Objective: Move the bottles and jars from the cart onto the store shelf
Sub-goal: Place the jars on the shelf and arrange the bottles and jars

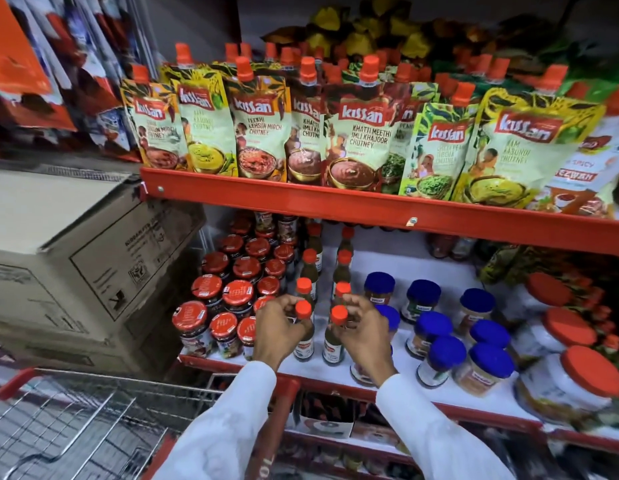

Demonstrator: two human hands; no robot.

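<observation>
Store shelf (387, 393) largely stocked. Left hand (278, 327) clamped on left bottle (304, 332), right hand (361, 329) on right bottle (336, 336), both at row front. Cart (76, 420), below-left of hands, apparently empty.

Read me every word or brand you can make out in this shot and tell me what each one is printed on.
"Kissan": on the spouted pouches along the upper shelf.
"TEEKHI LEHSUN MIRCH CHUTNEY": third pouch from left.
"KHATTI MEETHI IMLI KHAJOOR CHUTNEY": the middle pouch.
Too blurred to read: cardboard box print, jar lids, labels on the two bottles in the left hand and right hand.
</observation>
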